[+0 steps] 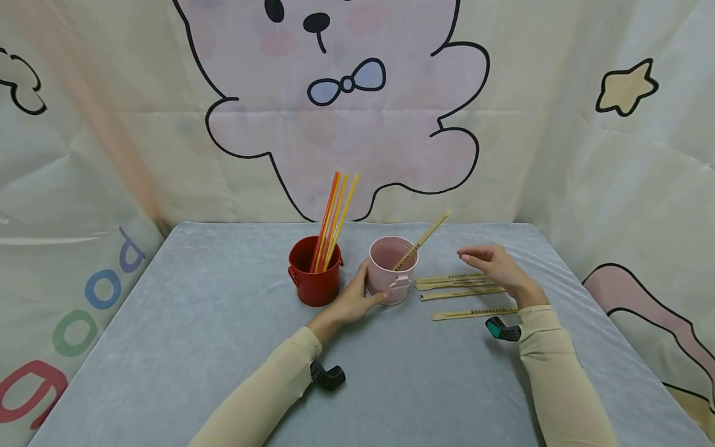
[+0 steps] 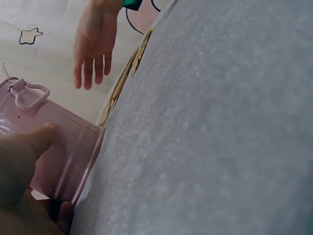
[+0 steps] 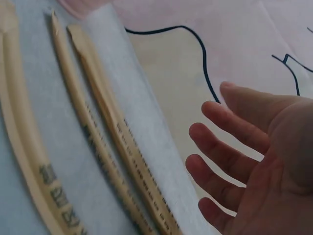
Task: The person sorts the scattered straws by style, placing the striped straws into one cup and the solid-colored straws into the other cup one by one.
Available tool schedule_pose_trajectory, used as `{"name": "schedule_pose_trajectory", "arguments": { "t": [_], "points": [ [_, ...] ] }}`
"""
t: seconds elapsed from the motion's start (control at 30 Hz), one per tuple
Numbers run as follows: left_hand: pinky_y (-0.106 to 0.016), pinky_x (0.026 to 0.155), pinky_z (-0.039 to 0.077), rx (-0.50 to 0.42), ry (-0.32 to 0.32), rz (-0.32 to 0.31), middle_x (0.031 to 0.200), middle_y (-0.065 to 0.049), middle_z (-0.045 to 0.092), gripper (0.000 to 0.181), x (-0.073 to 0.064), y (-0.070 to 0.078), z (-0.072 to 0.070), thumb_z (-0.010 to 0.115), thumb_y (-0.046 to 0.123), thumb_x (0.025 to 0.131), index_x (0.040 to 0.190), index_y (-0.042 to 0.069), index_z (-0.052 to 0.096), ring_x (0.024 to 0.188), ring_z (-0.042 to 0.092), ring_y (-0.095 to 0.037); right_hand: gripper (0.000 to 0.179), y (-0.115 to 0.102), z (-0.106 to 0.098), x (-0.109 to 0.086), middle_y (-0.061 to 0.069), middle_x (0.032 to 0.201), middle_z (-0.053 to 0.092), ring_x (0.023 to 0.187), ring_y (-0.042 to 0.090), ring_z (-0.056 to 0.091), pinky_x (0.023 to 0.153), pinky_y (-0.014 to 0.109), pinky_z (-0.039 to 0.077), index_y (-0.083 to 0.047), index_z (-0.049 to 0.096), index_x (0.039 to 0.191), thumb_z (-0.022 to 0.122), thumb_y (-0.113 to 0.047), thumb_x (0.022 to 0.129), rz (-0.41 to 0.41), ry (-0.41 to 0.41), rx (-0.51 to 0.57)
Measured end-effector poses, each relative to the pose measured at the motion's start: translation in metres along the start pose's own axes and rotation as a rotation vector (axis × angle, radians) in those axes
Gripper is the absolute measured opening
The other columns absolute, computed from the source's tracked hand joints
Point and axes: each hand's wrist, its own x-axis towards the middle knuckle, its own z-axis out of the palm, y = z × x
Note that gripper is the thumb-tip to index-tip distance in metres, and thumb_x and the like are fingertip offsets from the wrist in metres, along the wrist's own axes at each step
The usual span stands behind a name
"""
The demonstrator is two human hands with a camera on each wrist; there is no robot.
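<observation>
My left hand (image 1: 353,300) grips the small pink bucket (image 1: 385,279) from its left side, with the thumb across the bucket's wall in the left wrist view. A slim paper-wrapped stick (image 1: 427,237) with dark print leans in the bucket, its upper end sticking out to the right. Several similar wrapped sticks (image 1: 458,297) lie side by side to the right of the bucket. Over their far ends hovers my right hand (image 1: 499,267), fingers apart and loosely bent in the right wrist view, holding nothing.
Left of the pink bucket stands a red bucket (image 1: 314,287) holding several orange and yellow sticks (image 1: 335,217). A grey-blue cloth covers the table (image 1: 195,323). Behind it hangs a curtain (image 1: 357,143) printed with a cartoon bear.
</observation>
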Motion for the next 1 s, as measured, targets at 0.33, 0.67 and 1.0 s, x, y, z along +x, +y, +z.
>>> {"name": "schedule_pose_trajectory", "arguments": {
  "t": [0.33, 0.67, 1.0],
  "points": [
    [-0.052, 0.128, 0.016, -0.018, -0.022, -0.038, 0.169, -0.006, 0.019, 0.089, -0.001, 0.005, -0.002, 0.07, 0.019, 0.095, 0.162, 0.019, 0.01, 0.158, 0.015, -0.025, 0.037, 0.027, 0.003, 0.004, 0.029, 0.137, 0.06, 0.121, 0.031, 0.059, 0.084, 0.016, 0.048, 0.005, 0.063, 0.132, 0.058, -0.018, 0.104, 0.02, -0.015, -0.134],
    [-0.053, 0.127, 0.018, -0.034, -0.031, -0.044, 0.168, -0.013, 0.021, 0.086, -0.012, 0.029, -0.007, 0.069, 0.013, 0.095, 0.161, 0.01, 0.013, 0.157, 0.018, -0.031, 0.026, 0.03, 0.011, 0.01, 0.03, 0.118, 0.068, 0.084, 0.008, 0.058, 0.067, 0.02, 0.048, 0.008, 0.07, 0.118, 0.067, -0.005, 0.096, -0.025, 0.028, -0.213],
    [-0.05, 0.128, 0.018, -0.008, 0.003, -0.013, 0.167, -0.003, 0.024, 0.086, 0.001, -0.002, 0.0, 0.071, 0.02, 0.095, 0.161, 0.022, 0.015, 0.157, 0.02, -0.022, 0.015, 0.029, 0.017, 0.012, 0.022, 0.096, 0.073, 0.073, 0.013, 0.05, 0.062, 0.024, 0.042, 0.006, 0.075, 0.105, 0.068, -0.001, 0.092, -0.019, 0.061, -0.278]
  ]
}}
